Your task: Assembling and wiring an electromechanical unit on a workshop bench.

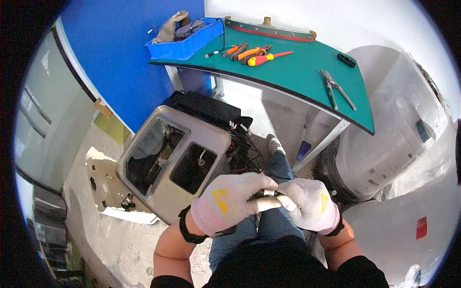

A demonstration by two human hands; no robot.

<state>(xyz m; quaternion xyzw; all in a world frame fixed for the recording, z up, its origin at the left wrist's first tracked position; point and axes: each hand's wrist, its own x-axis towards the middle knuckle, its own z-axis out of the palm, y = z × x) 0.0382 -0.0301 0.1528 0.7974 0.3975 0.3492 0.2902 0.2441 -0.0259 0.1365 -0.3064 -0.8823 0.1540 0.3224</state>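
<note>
Both of my hands wear white knit gloves with yellow marks and meet in front of my lap. My left hand (231,202) pinches a small dark piece (265,193) with a light band between thumb and fingers. My right hand (309,204) closes on the other end of it, its thumb and fingers pressed together. Most of the piece is hidden by the gloves, so its kind cannot be made out. Left of my knees stands a beige machine housing (220,139) with two openings, parts showing inside.
Ahead, a green-topped table (307,67) carries pliers (259,52), a red-yellow screwdriver (269,58), snips (336,90) and a blue bin (192,45). Black cables (249,156) lie beside the housing. A beige panel (108,192) is on the floor; plastic-wrapped units (384,139) stand at right.
</note>
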